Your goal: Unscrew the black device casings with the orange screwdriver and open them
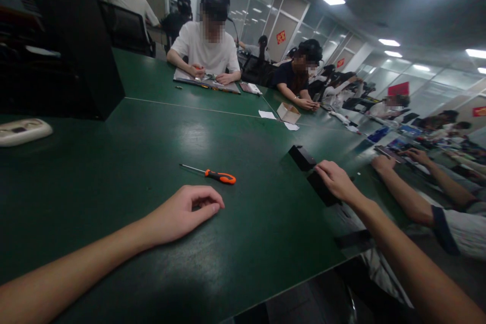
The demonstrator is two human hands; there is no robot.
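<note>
My left hand (186, 212) rests on the green table with its fingers loosely curled and nothing in them; a gap shows between thumb and fingers. Just beyond it lies a screwdriver (220, 177) with an orange and black handle, its thin shaft pointing left. At the right, my right hand (336, 179) has its fingers closed at the near end of a black box (324, 190). Another black box-shaped piece (302, 157) sits right beyond it; whether the two are joined I cannot tell. The fingertips of my right hand are partly hidden.
A tall black cabinet (110, 81) and a white handheld device (25, 131) stand at left. Across the table sits a person in white (210, 50) at a mat. A small cardboard box (288, 112) and white papers lie mid-table. A co-worker's arms (406, 187) are close at right.
</note>
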